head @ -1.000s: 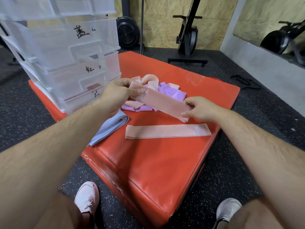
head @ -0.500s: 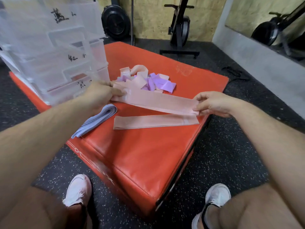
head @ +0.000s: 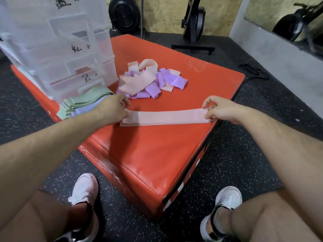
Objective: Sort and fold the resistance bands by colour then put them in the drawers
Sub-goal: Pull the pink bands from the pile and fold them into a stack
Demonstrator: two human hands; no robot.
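**Pink bands stacked on the box**

We count two pink bands [head: 164,117] lying flat, one atop the other, near the red box's [head: 152,154] front edge. Half a second ago the upper one was in the air. Left hand [head: 111,110] and right hand [head: 220,109] each pinch one end. A mixed pink-purple pile [head: 148,82], green bands [head: 83,102] and a blue band [head: 85,110] lie beside three clear drawers [head: 66,55]; their contents we cannot tell.

Bare forearms, no sleeves; white sneakers [head: 83,189], black trim; bare knees.
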